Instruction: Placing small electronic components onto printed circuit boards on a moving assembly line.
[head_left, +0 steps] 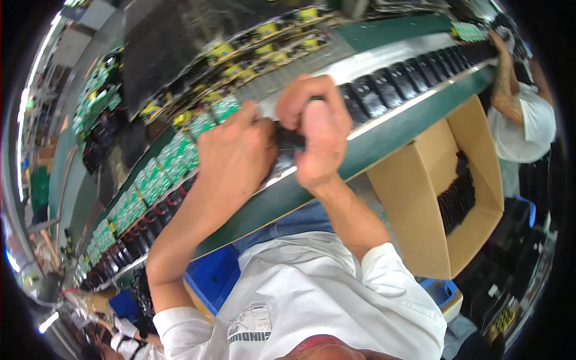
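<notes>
My left hand [234, 159] and my right hand [317, 129] meet over the conveyor line [384, 135], both closed around one black plastic housing [288, 139]. Only a small dark strip of the housing shows between the two hands; the rest is hidden by fingers. A row of similar black housings [414, 72] runs along the line to the right of my right hand. Green circuit boards [171, 162] lie in a band to the left of my left hand.
An open cardboard box [420, 192] with stacked black parts [456, 198] stands below the line at right. Another person's arm [507, 78] reaches to the line at far right. Yellow-and-black parts [264, 45] sit on a dark tray behind. A blue bin [210, 276] is under the bench.
</notes>
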Action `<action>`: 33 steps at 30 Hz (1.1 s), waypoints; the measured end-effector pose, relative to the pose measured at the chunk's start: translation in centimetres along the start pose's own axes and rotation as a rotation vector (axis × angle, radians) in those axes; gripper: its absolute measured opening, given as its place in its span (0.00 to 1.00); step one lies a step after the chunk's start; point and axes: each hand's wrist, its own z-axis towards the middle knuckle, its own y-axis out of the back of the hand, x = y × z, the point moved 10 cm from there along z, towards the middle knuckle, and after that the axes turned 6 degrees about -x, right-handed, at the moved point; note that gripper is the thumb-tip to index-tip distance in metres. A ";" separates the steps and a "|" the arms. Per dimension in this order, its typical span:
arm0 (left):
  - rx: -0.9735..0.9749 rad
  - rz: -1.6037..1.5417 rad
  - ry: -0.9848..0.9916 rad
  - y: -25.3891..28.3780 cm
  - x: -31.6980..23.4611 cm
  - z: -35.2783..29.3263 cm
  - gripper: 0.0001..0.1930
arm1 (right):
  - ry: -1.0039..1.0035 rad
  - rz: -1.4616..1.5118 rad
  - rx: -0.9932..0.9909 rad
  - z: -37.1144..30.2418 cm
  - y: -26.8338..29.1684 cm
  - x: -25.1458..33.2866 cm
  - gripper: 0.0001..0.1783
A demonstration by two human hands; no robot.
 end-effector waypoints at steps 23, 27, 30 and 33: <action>0.124 -0.292 -0.165 -2.7 5.4 5.4 0.23 | -0.072 0.293 0.039 -2.3 1.0 0.1 0.08; -0.264 -0.351 -0.183 2.7 2.8 0.0 0.34 | -0.119 0.288 -0.038 -1.9 -0.8 0.9 0.16; -0.174 -1.061 0.091 3.6 1.0 -6.0 0.40 | -0.103 0.218 0.006 -2.8 -4.4 3.1 0.34; -0.335 -1.220 0.219 4.7 1.6 -10.2 0.41 | -0.101 0.169 0.479 -4.9 -9.5 4.6 0.51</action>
